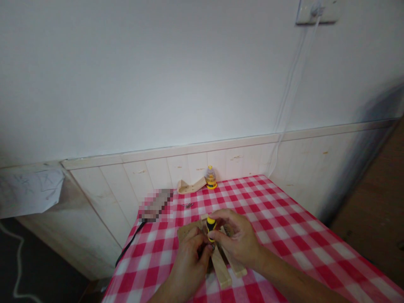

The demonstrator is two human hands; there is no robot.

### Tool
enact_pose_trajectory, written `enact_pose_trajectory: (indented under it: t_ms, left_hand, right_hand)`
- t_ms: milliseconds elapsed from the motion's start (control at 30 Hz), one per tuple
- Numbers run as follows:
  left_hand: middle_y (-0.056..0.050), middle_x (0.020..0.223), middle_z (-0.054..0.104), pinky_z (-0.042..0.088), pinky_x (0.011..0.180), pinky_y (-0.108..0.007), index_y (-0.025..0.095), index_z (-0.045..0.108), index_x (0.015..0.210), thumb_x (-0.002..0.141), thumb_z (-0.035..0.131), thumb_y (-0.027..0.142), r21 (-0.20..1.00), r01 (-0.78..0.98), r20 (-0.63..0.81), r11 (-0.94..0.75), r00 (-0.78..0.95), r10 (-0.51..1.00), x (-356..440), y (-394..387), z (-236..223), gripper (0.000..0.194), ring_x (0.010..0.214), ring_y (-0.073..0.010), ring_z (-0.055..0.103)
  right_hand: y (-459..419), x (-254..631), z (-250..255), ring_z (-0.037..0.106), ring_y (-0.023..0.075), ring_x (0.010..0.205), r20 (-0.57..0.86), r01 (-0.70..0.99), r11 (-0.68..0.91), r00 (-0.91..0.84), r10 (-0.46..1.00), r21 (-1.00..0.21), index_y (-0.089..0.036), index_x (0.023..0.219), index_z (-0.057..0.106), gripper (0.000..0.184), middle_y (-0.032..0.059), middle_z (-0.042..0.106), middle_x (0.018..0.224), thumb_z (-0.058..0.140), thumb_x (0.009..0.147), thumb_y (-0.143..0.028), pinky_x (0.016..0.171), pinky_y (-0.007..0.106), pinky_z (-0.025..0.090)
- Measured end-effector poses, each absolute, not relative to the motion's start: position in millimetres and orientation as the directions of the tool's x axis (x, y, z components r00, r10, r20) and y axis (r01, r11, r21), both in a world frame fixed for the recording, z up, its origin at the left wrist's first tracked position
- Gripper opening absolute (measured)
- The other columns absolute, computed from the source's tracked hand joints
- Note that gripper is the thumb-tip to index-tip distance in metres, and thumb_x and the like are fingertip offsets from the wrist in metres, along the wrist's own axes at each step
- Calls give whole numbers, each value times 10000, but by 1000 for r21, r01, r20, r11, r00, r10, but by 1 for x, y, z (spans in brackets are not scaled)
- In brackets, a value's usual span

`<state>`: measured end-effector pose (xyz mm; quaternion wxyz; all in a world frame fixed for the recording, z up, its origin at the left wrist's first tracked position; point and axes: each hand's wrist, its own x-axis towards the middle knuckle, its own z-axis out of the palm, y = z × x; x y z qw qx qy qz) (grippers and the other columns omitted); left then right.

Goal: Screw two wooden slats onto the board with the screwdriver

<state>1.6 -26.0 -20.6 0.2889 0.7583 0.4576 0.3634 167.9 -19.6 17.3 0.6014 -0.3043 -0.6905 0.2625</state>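
Note:
My right hand grips a yellow and black screwdriver by its handle, which stands nearly upright over some wooden pieces. Close beside the screwdriver's lower end, my left hand has its fingers pinched together; what they hold, if anything, is hidden. Beneath both hands lie a pale wooden strip and a second wooden strip, both running toward me. A brownish flat board shows behind my left fingers, partly covered by them.
Several small screws lie farther back on the checkered tablecloth. By the wall are an angled wooden piece and a clear-topped yellow bit holder. A blurred-out flat object with a black strap lies at the left edge.

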Motion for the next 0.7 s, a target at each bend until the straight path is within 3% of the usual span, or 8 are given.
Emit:
enact_pose_trajectory:
  t_ms: [333, 533, 700]
  left_hand:
    - [-83, 918, 640, 483, 739, -322, 183, 664, 748, 883, 521, 190, 781, 464, 285, -418, 332, 899, 2, -26, -22, 196, 883, -219, 597]
    - [-97, 982, 667, 490, 821, -364, 199, 691, 777, 884, 540, 197, 766, 464, 319, -444, 325, 890, 3, -27, -18, 185, 1023, -261, 590]
    - [-82, 953, 681, 485, 833, -366, 209, 691, 787, 870, 552, 173, 754, 469, 338, -461, 325, 883, 2, -28, -16, 166, 993, -254, 601]
  right_hand:
    - [-15, 168, 15, 662, 142, 694, 703, 153, 708, -92, 705, -689, -246, 1016, 669, 263, 5, 704, 836, 797, 786, -236, 640, 248, 558]
    - [-18, 173, 21, 676, 181, 805, 752, 192, 794, -256, 608, -576, -265, 1205, 670, 319, 52, 729, 938, 682, 887, -241, 720, 300, 563]
    - [-21, 177, 16, 704, 205, 907, 715, 199, 768, -281, 640, -609, -246, 1312, 612, 397, 93, 735, 1090, 542, 927, -182, 803, 327, 581]
